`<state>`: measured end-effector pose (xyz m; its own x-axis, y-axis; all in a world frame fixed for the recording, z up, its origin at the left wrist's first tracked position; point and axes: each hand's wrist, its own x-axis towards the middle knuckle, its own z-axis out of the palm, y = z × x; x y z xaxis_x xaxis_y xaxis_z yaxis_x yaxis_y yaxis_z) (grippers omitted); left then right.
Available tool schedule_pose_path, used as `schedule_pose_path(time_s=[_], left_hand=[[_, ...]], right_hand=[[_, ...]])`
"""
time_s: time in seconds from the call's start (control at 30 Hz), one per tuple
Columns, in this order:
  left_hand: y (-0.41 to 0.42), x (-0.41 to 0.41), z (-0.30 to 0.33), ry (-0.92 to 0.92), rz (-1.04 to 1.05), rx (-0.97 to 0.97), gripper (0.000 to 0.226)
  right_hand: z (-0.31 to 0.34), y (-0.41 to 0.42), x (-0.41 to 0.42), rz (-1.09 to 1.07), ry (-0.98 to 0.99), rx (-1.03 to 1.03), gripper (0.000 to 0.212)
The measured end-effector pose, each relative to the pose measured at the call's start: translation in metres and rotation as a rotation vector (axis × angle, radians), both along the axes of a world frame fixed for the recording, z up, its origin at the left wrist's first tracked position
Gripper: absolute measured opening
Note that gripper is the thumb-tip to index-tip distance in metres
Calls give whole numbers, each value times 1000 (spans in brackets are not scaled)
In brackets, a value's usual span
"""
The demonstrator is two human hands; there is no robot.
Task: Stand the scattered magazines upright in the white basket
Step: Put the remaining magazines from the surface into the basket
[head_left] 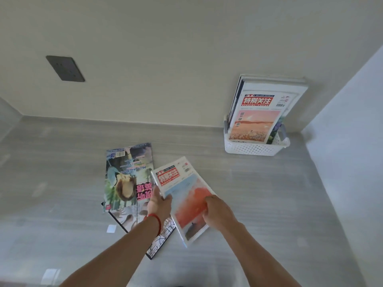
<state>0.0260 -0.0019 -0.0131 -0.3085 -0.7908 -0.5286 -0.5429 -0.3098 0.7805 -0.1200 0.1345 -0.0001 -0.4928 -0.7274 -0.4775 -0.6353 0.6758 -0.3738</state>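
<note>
A magazine with a red title block and an orange-red cover picture (184, 195) is lifted off the grey surface, held by both hands. My left hand (159, 204) grips its left edge and my right hand (217, 212) grips its right side. To the left a magazine with a portrait cover (126, 175) lies flat, upside down to me. Under it a black-edged magazine (157, 243) also lies flat. The white perforated basket (248, 149) stands at the back right against the wall, with several magazines (259, 112) upright in it.
A dark wall socket plate (65, 68) sits on the back wall at left. A white side panel (348, 162) bounds the surface on the right, next to the basket. Small white paper scraps (111, 228) lie on the grey surface near the flat magazines.
</note>
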Motion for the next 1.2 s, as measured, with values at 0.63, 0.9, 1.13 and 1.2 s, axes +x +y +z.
schedule_pose_path(time_s=[0.63,0.9,1.13,1.2], left_hand=[[-20,-203,168,312,-407,-642,21],[-27,-284,186,288,-268,-707,21],[-38,-315,121,152,-87,-521,10],[-39,-322,107,125,-39,-450,10]], right_hand=[[136,33,-241,-453,34,-774,14],[160,13,-312,-502,157,-864,16],[89,3,-336,-502,94,-770,16],[72,-1,-341,-492,80,-761,19]])
